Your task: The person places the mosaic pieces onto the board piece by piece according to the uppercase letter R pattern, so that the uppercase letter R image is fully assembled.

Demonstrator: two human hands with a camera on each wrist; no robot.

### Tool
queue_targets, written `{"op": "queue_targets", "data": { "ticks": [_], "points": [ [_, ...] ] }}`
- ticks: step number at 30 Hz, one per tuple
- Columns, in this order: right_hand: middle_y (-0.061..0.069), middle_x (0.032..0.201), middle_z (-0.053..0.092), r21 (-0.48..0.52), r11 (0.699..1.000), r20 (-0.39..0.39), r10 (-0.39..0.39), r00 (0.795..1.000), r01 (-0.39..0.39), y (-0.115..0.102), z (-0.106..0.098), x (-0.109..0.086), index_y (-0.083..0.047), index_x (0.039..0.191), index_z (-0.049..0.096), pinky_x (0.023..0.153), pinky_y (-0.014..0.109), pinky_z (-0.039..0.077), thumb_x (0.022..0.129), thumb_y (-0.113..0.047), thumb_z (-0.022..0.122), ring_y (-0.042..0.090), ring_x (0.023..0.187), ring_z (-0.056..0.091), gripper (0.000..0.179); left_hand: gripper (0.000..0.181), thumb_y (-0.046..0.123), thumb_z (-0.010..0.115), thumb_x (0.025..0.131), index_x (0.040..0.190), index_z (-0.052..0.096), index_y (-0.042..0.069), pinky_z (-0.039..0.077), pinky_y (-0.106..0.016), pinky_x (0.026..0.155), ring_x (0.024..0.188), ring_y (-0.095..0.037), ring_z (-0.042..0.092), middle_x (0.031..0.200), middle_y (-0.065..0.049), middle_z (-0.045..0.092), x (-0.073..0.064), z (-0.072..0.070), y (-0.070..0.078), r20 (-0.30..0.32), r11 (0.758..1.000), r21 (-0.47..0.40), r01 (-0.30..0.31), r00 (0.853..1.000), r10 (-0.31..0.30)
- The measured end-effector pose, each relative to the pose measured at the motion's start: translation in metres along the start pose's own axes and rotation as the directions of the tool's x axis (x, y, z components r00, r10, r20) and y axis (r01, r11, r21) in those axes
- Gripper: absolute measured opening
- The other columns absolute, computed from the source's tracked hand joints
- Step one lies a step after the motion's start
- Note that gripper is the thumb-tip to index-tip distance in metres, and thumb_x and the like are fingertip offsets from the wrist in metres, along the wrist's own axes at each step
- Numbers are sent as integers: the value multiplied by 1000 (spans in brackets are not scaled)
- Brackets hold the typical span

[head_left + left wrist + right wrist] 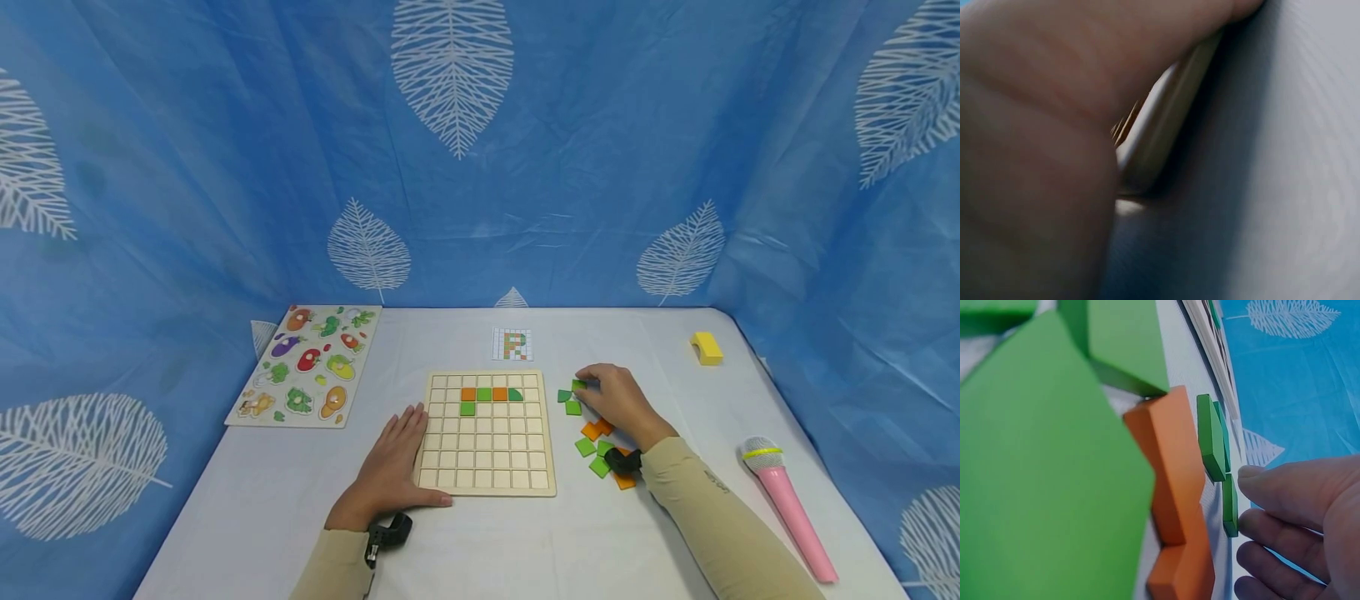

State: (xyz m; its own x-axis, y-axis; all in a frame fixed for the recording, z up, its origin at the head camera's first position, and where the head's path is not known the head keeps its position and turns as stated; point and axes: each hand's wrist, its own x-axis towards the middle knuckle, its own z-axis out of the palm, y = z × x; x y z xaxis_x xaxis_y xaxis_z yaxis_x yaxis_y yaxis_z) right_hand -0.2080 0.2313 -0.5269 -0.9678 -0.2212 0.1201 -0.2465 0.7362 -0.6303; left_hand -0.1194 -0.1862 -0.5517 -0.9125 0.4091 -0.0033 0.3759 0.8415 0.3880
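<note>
A wooden grid board (pixel 474 461) lies on the table. Orange and green square tiles and a rounded green piece (pixel 515 394) form a row near its top, with one green tile (pixel 468 408) below the row's left end. My left hand (pixel 390 467) rests along the board's left edge, fingers spread and thumb by the near corner; up close, the left wrist view shows the board's edge (pixel 1163 125) past the hand. To the right, my right hand (pixel 618 402) reaches to a green tile (pixel 1230 506), its thumb and fingertips right beside it. Other loose green and orange tiles (pixel 591 431) lie nearby.
Behind the board lies a small pattern card (pixel 513 343). A vegetable puzzle board (pixel 315 367) is at the back left. A yellow arch block (pixel 707 348) and a pink toy microphone (pixel 795 508) lie at the right. Blue curtain (pixel 525 208) surrounds the table.
</note>
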Motion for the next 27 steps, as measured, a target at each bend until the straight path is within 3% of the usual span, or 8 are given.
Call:
{"op": "queue_targets", "data": {
  "ticks": [27],
  "points": [
    [19,126,70,-44,999,22,32,999,-31,-2,0,4,3,126,73,105,55,50,94,-4,79,39,122,63,33,149,89,77,62,165,22,-3,6,-48,127,159,-30,8,172,-17,18,0,-1,1,5,1000,-3,-3,1000,3]
  ]
}}
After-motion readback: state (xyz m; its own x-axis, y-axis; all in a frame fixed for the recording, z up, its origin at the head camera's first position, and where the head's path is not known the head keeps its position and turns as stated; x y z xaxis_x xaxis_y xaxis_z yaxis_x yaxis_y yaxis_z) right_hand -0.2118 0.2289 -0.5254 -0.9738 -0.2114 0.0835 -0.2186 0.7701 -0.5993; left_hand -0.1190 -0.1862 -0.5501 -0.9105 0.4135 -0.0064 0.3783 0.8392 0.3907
